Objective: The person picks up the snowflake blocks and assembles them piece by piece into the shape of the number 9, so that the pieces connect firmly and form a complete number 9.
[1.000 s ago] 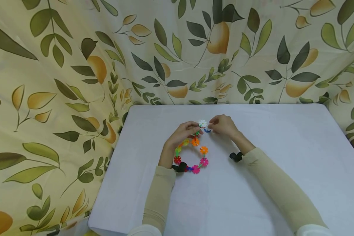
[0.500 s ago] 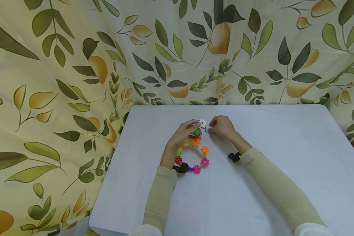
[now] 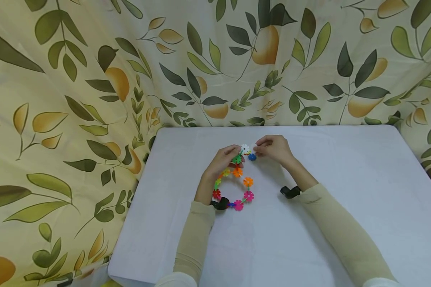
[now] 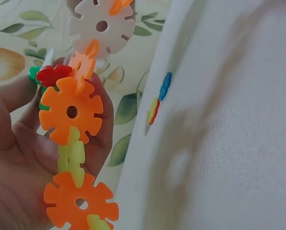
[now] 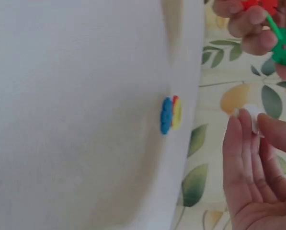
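In the head view my left hand (image 3: 220,161) grips the far end of a chain of flower-shaped plastic discs, by a green disc (image 3: 236,159) and a white disc (image 3: 245,149). The rest of the chain loops below in orange, yellow, red and pink, with a pink disc (image 3: 238,205) nearest me. The left wrist view has an orange disc (image 4: 72,111) crossing the palm. My right hand (image 3: 274,150) pinches a small white piece (image 5: 253,117) between thumb and fingers, which partly cover it. Between the hands lie a blue disc (image 5: 166,115) and a yellow disc (image 5: 177,114) with a red one.
A white cloth covers the table (image 3: 309,239). Its far edge is close beyond both hands, in front of a leaf-and-fruit patterned curtain (image 3: 186,79). Black wrist cameras, such as the right one (image 3: 290,192), sit just above the cloth.
The right hand reached to the loose discs, then drew slightly back from the blue disc with the white piece. The left hand tilted a little, bringing the green disc further into view.
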`<state>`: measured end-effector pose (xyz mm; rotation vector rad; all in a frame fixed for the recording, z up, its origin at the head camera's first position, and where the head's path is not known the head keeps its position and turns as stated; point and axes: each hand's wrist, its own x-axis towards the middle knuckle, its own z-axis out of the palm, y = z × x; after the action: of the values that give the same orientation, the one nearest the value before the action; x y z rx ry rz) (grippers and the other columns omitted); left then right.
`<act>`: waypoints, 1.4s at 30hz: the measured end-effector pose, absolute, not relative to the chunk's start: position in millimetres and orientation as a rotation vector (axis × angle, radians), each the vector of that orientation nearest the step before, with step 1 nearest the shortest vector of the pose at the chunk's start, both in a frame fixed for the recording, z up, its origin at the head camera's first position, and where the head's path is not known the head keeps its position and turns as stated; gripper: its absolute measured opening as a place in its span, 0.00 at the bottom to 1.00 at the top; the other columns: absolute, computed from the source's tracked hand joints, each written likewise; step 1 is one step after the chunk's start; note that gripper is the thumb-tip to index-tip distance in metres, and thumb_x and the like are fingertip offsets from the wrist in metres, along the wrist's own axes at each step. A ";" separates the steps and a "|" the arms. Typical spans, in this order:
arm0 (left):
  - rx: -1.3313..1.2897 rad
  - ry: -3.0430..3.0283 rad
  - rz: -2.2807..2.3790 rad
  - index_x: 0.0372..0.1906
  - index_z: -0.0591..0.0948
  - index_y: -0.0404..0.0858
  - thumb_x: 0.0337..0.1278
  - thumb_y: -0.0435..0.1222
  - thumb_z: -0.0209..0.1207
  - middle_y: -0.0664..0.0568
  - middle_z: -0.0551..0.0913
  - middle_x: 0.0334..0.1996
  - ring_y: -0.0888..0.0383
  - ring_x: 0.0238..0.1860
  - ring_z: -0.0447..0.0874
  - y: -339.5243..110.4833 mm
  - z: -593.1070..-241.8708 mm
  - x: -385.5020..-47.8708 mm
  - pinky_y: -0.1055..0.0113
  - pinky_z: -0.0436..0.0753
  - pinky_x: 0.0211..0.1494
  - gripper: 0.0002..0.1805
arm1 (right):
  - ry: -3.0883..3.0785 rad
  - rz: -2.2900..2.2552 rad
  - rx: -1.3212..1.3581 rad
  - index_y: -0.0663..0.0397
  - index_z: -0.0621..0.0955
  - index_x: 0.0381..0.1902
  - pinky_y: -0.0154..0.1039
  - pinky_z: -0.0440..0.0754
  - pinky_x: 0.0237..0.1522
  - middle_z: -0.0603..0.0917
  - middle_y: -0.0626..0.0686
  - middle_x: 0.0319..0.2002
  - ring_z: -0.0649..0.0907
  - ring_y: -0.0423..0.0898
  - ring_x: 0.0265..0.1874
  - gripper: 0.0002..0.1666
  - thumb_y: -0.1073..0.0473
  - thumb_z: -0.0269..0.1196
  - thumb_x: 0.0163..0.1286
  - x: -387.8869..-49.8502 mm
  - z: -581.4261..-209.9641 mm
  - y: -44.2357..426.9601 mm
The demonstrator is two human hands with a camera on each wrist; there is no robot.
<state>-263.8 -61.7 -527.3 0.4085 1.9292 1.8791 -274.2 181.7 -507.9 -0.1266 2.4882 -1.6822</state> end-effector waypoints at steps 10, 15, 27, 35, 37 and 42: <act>0.378 1.928 1.903 0.56 0.82 0.35 0.81 0.46 0.54 0.44 0.85 0.38 0.51 0.34 0.86 -59.9 -528.0 -263.1 0.62 0.87 0.42 0.19 | 2.536 -1.784 -0.270 0.62 0.86 0.43 0.33 0.87 0.39 0.91 0.58 0.37 0.92 0.46 0.35 0.11 0.61 0.75 0.67 -259.8 -495.7 183.4; 0.349 1.930 1.905 0.55 0.84 0.39 0.81 0.47 0.54 0.47 0.87 0.40 0.53 0.33 0.87 -59.7 -529.1 -263.5 0.62 0.87 0.43 0.17 | 2.553 -1.806 -0.352 0.60 0.87 0.41 0.33 0.87 0.40 0.90 0.58 0.37 0.91 0.45 0.35 0.09 0.63 0.75 0.66 -255.8 -494.2 183.8; 0.354 1.919 1.930 0.55 0.84 0.40 0.80 0.47 0.55 0.48 0.88 0.41 0.52 0.33 0.89 -58.6 -530.2 -263.1 0.61 0.87 0.45 0.17 | 2.552 -1.816 -0.428 0.63 0.87 0.42 0.31 0.87 0.41 0.90 0.61 0.39 0.91 0.43 0.36 0.11 0.63 0.75 0.66 -253.5 -495.6 186.9; 0.313 1.883 1.966 0.55 0.85 0.38 0.79 0.46 0.56 0.46 0.90 0.41 0.52 0.32 0.90 -55.4 -528.7 -261.4 0.63 0.87 0.41 0.17 | 2.605 -1.812 -0.451 0.60 0.89 0.39 0.30 0.87 0.40 0.91 0.58 0.39 0.91 0.44 0.35 0.07 0.65 0.75 0.65 -251.9 -496.5 182.0; 0.290 1.877 1.978 0.56 0.86 0.37 0.79 0.45 0.57 0.43 0.90 0.42 0.49 0.32 0.91 -54.3 -528.4 -260.7 0.63 0.88 0.41 0.17 | 2.626 -1.808 -0.458 0.60 0.89 0.37 0.31 0.87 0.39 0.91 0.58 0.38 0.91 0.44 0.35 0.05 0.66 0.76 0.64 -251.6 -496.2 180.8; 0.256 1.889 1.981 0.57 0.86 0.35 0.79 0.43 0.57 0.34 0.88 0.47 0.45 0.35 0.91 -53.6 -527.4 -258.7 0.64 0.89 0.41 0.18 | 2.665 -1.785 -0.465 0.63 0.89 0.35 0.31 0.87 0.39 0.92 0.56 0.38 0.91 0.42 0.34 0.06 0.65 0.76 0.63 -249.6 -495.4 178.8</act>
<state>-258.7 -53.6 -527.4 0.2555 1.8891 1.9808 -249.6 178.8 -495.4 -0.4650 2.6653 -1.7850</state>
